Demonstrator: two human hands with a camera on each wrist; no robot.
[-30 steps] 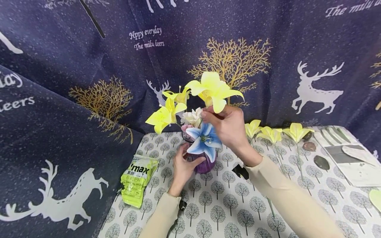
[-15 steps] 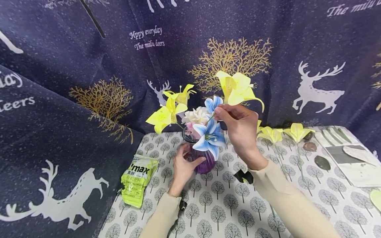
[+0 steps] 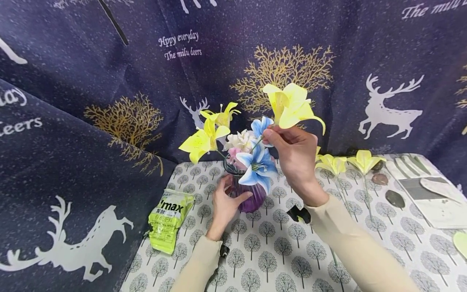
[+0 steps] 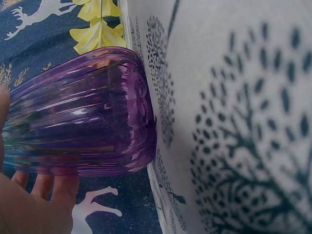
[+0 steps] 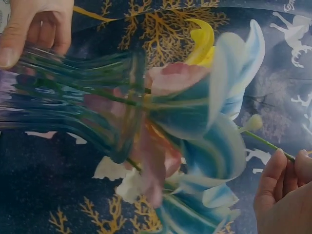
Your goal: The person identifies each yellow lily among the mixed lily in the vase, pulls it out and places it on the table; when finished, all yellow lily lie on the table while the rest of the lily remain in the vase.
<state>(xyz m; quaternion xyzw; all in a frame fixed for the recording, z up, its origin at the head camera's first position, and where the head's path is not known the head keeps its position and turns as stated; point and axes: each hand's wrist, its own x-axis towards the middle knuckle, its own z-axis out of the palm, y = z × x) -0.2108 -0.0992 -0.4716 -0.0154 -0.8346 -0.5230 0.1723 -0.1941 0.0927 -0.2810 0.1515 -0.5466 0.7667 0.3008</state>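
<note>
A ribbed glass vase, purple toward its base, stands upright on the cloth. My left hand grips its side, thumb in front; the left wrist view shows several fingers beyond the glass. Blue lilies, a white flower, pink petals and yellow lilies rise from the vase mouth. Above and right of it, my right hand pinches the stem of another yellow lily just below its bloom. In the right wrist view this green stem slants toward the bouquet; its lower end is hidden behind blue petals.
Yellow lilies lie on the tree-print cloth at right, near dark stones and a grey-white printed sheet. A green fertilizer bag lies at left. A dark deer-print curtain hangs behind.
My right hand and its yellow lily have moved right from above the bouquet, uncovering a second blue bloom. Over the last half second they barely moved. The left hand stays on the vase.
</note>
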